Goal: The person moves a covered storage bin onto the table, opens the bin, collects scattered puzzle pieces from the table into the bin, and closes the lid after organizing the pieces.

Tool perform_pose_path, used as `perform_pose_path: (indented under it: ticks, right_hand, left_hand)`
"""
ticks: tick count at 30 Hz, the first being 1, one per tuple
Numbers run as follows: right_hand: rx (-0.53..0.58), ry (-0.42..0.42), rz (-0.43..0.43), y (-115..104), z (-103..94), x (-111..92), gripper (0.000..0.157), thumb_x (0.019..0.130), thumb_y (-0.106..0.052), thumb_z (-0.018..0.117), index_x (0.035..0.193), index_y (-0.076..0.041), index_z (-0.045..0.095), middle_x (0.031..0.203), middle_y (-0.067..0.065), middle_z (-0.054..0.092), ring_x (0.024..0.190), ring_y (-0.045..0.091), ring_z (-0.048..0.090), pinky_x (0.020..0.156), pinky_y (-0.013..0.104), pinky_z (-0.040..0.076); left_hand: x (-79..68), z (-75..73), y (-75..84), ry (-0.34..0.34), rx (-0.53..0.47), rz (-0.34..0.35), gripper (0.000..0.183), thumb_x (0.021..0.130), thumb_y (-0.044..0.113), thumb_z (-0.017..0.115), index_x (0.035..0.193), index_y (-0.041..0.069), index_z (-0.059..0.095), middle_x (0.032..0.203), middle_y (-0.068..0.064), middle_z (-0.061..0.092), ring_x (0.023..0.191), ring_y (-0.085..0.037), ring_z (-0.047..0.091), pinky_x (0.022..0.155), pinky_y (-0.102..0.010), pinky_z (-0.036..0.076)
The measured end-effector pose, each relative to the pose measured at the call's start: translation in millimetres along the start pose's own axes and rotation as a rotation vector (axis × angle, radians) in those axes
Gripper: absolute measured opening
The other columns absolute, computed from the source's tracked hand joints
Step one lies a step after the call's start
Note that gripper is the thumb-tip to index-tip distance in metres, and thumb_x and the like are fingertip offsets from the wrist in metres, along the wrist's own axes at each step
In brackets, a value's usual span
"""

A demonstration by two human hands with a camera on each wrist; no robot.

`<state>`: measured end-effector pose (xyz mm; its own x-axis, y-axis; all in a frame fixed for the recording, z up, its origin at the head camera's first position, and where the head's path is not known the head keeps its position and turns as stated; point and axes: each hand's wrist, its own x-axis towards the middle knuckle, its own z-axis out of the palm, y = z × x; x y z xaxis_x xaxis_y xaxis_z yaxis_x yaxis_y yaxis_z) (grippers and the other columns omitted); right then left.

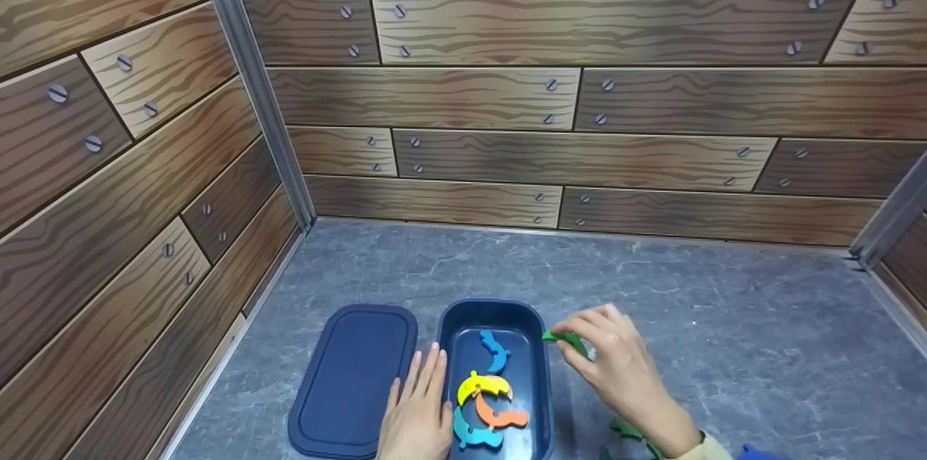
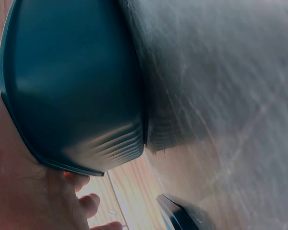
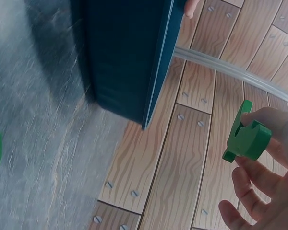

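A dark blue rectangular box [image 1: 534,402] stands on the table, with blue [image 1: 495,351], yellow [image 1: 484,386], orange [image 1: 500,414] and teal [image 1: 474,432] curved pieces lying inside. My left hand [image 1: 418,409] rests with straight fingers on the box's left rim. Just beyond the right rim, my right hand [image 1: 615,358] pinches a green curved piece [image 3: 249,138] between thumb and fingertips, held up off the table. In the left wrist view, the box's outer wall [image 2: 77,86] shows close beside the left hand [image 2: 33,182].
The box's dark blue lid [image 1: 355,380] lies flat to the left of the box. More green pieces [image 1: 625,429] are on the table under the right forearm, partly hidden. A blue thing [image 1: 755,453] shows at the bottom edge. Wood-patterned walls [image 1: 471,98] enclose the grey table.
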<state>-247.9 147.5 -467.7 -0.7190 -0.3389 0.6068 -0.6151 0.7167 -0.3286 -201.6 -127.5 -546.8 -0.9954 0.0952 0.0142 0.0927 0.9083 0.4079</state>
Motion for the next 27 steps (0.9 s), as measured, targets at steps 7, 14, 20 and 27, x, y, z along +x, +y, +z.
perform_pose_path:
  ticks: [7, 14, 20, 27]
  right_hand:
    - [0.014, -0.047, 0.013, -9, 5.8, 5, 0.02, 0.077, -0.02, 0.077, 0.09, -0.035, 0.07, 0.089, -0.026, 0.059, 0.085, 0.0, 0.044, 0.068, 0.028, 0.039]
    - [0.027, -0.054, -0.025, -15, 12.0, 6, 0.021, 0.077, -0.02, 0.077, 0.091, -0.034, 0.07, 0.092, -0.026, 0.059, 0.087, 0.0, 0.045, 0.069, 0.029, 0.04]
    - [0.047, -0.086, -0.025, -21, 17.4, 8, 0.02, 0.078, -0.02, 0.076, 0.091, -0.033, 0.07, 0.093, -0.025, 0.058, 0.087, 0.001, 0.044, 0.071, 0.029, 0.04]
    - [0.052, -0.091, -0.022, -26, 23.3, 8, 0.02, 0.078, -0.019, 0.076, 0.091, -0.033, 0.07, 0.092, -0.025, 0.058, 0.086, 0.001, 0.044, 0.069, 0.028, 0.039]
  left_hand:
    - [-1.5, -3.4, 2.0, 0.005, -0.012, 0.005, 0.064, 0.093, 0.027, 0.051, 0.15, 0.019, 0.023, 0.155, 0.006, 0.014, 0.141, -0.024, 0.013, 0.108, -0.059, 0.016]
    - [-0.4, -4.9, 1.8, 0.002, 0.0, 0.003, 0.064, 0.093, 0.026, 0.051, 0.15, 0.019, 0.024, 0.155, 0.006, 0.015, 0.141, -0.023, 0.013, 0.108, -0.059, 0.016]
    - [-0.3, -3.0, 0.5, -0.001, -0.006, 0.007, 0.064, 0.093, 0.027, 0.05, 0.151, 0.02, 0.022, 0.155, 0.007, 0.013, 0.141, -0.023, 0.012, 0.108, -0.059, 0.016]
    - [-0.9, -1.9, 0.0, 0.002, -0.007, 0.009, 0.064, 0.093, 0.027, 0.05, 0.151, 0.02, 0.022, 0.155, 0.006, 0.013, 0.141, -0.024, 0.013, 0.108, -0.059, 0.016]
